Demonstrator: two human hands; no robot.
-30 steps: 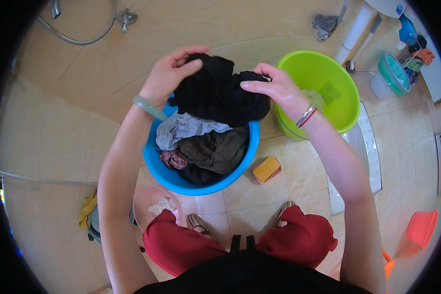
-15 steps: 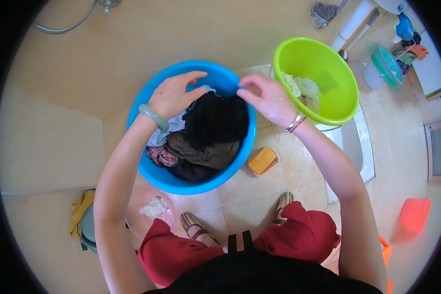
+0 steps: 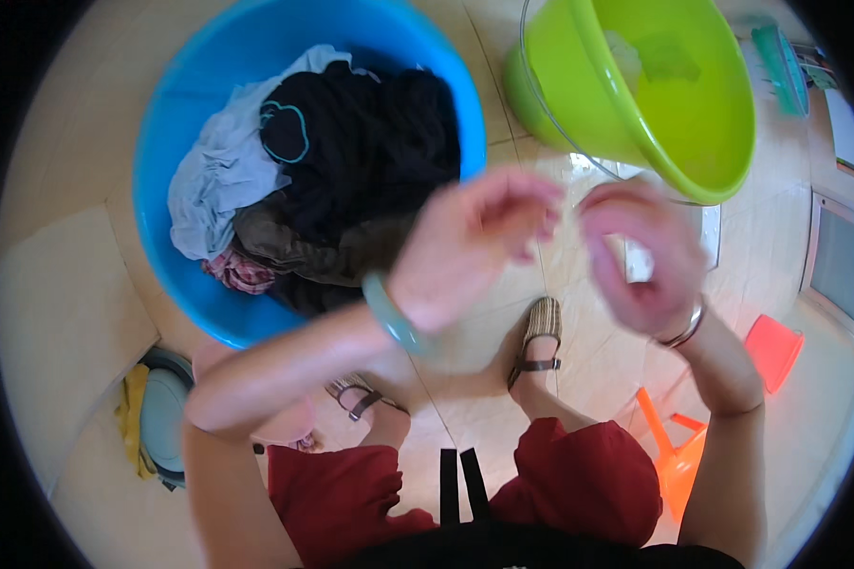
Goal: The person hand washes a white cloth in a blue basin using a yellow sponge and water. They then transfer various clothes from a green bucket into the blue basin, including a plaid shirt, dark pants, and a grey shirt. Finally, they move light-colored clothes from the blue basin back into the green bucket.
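My left hand (image 3: 479,242), wearing a pale green bangle (image 3: 394,313), is raised over the right rim of the blue tub (image 3: 152,228). Its fingers are loosely bent and spread apart, with nothing visible in them. Facing it is my right hand (image 3: 647,254), below the lime green bucket (image 3: 541,90); thumb and fingers curve with a gap between. Both hands are smeared by motion and apart from each other. Inside the tub lie a black garment (image 3: 361,152), a light blue garment (image 3: 223,171), a dark brown cloth (image 3: 280,237) and a plaid cloth (image 3: 237,273).
Pale cloth (image 3: 621,57) lies in the bucket, which has a wire handle. At right stand an orange stool (image 3: 674,455) and a coral-coloured container (image 3: 774,353). Grey-green basins (image 3: 164,417) with a yellow cloth (image 3: 133,417) lean at lower left. A teal basin (image 3: 778,71) is far right.
Both hands have left the space over the tub and moved right and nearer to me. My view has shifted, so tub and bucket appear larger and higher. The yellow soap box no longer shows.
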